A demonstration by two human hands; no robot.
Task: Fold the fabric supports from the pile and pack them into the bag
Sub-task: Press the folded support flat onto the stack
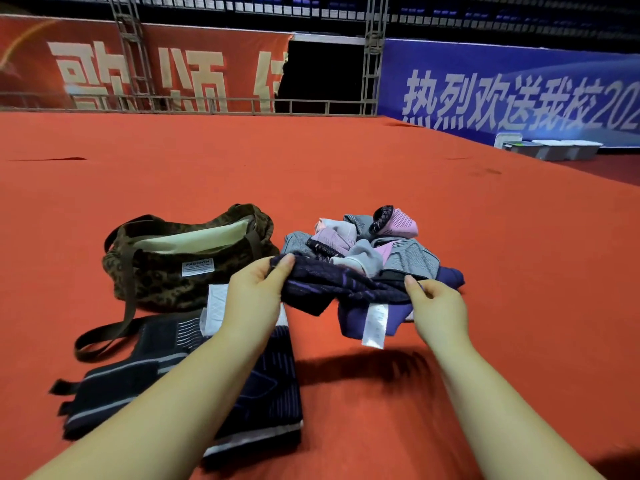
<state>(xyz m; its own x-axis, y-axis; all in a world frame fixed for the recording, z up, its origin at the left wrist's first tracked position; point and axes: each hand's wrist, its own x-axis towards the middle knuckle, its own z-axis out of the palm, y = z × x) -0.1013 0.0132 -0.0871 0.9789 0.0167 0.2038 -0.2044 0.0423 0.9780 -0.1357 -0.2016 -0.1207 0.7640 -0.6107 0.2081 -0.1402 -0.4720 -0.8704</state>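
Observation:
A dark navy and purple fabric support (343, 287) with a white label hangs above the red floor, stretched between both hands. My left hand (254, 299) pinches its left end, and my right hand (438, 308) pinches its right end. Behind it lies the pile of supports (367, 240) in pink, grey and purple. To the left stands the leopard-print bag (173, 275), its top open and showing a pale lining. Under my left forearm, black and navy supports (263, 382) lie flat on the floor.
The red carpet (450, 209) stretches all around. A strap of the bag (100, 334) trails to the front left. Grey bins (554, 148) sit far right by a blue banner (519, 91). A red banner and metal truss line the back.

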